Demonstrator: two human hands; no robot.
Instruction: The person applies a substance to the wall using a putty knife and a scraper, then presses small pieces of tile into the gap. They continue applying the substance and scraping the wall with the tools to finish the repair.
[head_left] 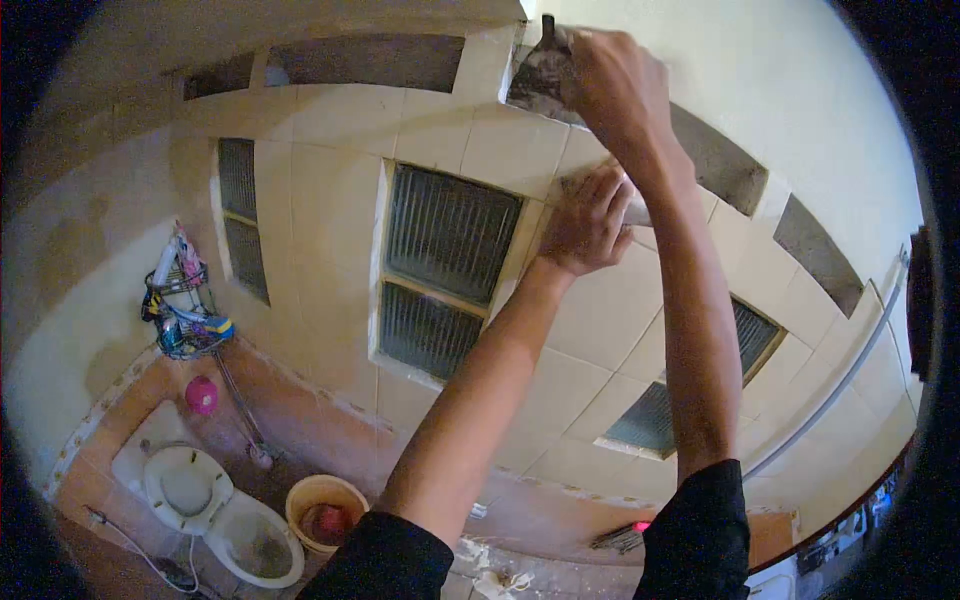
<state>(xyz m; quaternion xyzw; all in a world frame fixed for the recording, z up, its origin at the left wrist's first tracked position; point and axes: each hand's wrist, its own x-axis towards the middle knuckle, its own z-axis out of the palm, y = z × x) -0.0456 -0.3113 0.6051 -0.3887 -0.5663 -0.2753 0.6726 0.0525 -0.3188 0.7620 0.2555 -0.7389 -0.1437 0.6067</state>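
My right hand (622, 90) is raised at the top centre, at the edge of a rough grey recess high in the tiled wall (590, 350). Its fingers are closed beside a dark, smeared object (548, 65) with a narrow black end pointing up; what they grip is mostly hidden. Lower down, my left hand (590, 222) is up against the tiles, fingers curled round something pale (636, 207) that I cannot make out. My right forearm crosses in front of part of it.
Louvred windows (452, 235) are set in the wall below the recesses. A wire rack (188, 330) hangs at the left above a toilet (255, 545) and a bucket (325, 490). A grey pipe (835, 400) runs along the right. White debris (495, 575) lies at the bottom.
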